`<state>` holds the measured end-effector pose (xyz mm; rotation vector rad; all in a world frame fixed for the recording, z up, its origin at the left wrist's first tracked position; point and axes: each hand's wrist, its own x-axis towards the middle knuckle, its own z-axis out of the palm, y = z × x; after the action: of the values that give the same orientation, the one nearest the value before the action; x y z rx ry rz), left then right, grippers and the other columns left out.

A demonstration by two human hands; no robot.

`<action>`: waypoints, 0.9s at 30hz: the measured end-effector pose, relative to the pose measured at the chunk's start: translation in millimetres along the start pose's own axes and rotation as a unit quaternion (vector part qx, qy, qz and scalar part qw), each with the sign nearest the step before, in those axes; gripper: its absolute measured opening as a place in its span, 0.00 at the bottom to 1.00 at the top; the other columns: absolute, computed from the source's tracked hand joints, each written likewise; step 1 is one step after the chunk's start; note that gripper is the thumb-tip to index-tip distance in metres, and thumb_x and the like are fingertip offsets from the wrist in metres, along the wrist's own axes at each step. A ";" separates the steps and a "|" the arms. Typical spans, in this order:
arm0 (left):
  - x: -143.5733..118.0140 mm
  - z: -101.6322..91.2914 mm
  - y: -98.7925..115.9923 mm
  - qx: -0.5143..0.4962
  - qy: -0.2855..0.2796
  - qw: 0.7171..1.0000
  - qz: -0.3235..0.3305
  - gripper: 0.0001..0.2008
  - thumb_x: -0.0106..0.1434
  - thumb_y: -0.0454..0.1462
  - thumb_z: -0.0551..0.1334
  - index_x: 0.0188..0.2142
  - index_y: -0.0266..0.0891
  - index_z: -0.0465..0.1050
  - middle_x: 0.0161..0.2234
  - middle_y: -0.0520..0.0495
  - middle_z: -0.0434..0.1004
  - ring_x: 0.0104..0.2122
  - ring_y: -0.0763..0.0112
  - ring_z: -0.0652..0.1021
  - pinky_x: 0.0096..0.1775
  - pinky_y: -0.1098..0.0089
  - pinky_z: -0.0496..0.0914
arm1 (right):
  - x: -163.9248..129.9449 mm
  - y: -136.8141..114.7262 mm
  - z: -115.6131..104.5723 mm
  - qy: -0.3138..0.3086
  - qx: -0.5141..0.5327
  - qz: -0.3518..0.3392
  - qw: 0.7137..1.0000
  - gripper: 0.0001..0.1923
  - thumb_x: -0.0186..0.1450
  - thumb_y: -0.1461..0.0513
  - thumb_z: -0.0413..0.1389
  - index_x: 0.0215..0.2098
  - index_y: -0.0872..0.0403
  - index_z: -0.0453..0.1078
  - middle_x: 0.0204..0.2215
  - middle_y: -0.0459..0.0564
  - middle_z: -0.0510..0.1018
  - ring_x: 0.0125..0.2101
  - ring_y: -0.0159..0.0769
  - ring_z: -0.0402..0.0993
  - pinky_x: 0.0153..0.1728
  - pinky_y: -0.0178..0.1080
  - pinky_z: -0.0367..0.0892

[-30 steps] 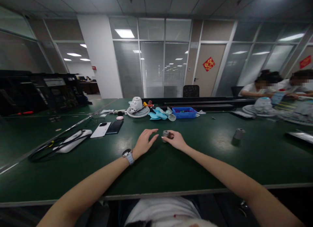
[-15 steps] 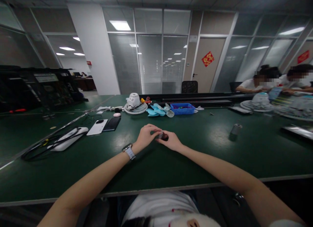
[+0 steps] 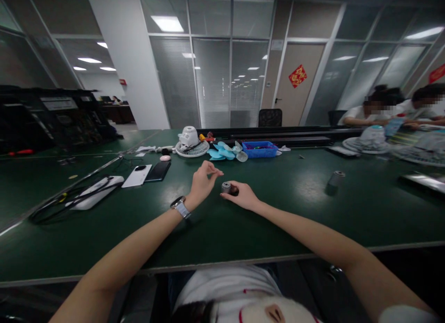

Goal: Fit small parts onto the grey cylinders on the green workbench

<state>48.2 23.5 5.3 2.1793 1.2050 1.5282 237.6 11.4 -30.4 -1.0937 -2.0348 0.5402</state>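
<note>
Fingers of our right hand (image 3: 243,196) grip a small grey cylinder (image 3: 226,187) on the table (image 3: 295,216); our left hand (image 3: 201,181) hovers beside it, fingertips pinched together.

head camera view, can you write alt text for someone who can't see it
A person's right hand holds a small grey cylinder on a green table, while the left hand, with a wristwatch, is raised beside it with fingertips pinched. Farther back lie two phones, a white fan and a blue tray.
</note>
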 end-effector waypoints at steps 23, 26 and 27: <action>-11.1 2.7 -50.7 0.069 0.113 0.987 -0.092 0.23 0.68 0.47 0.54 0.58 0.37 0.56 0.56 0.33 0.67 0.59 0.55 0.67 0.60 0.53 0.59 | -24.6 169.6 -202.1 0.323 -0.255 0.451 0.792 0.24 0.62 0.51 0.59 0.50 0.59 0.71 0.46 0.68 0.77 0.48 0.56 0.74 0.46 0.52 0.68; -10.3 4.9 -59.1 0.056 0.177 0.975 -0.120 0.24 0.67 0.47 0.57 0.56 0.38 0.54 0.55 0.33 0.64 0.57 0.56 0.68 0.59 0.53 0.60 | -19.6 158.4 -192.5 0.369 -0.279 0.450 0.763 0.32 0.59 0.54 0.62 0.57 0.62 0.65 0.52 0.70 0.72 0.53 0.59 0.69 0.51 0.56 0.63; -10.0 6.1 -62.1 0.053 0.197 0.970 -0.130 0.23 0.66 0.47 0.57 0.55 0.38 0.55 0.54 0.34 0.64 0.56 0.56 0.68 0.59 0.53 0.61 | -14.2 148.7 -184.5 0.398 -0.306 0.419 0.757 0.36 0.58 0.55 0.63 0.60 0.63 0.61 0.55 0.71 0.69 0.55 0.59 0.66 0.54 0.57 0.61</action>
<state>21.6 57.6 -40.8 1.7299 1.6502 1.8676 463.4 83.3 -17.8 -2.1823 -0.8631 -0.2450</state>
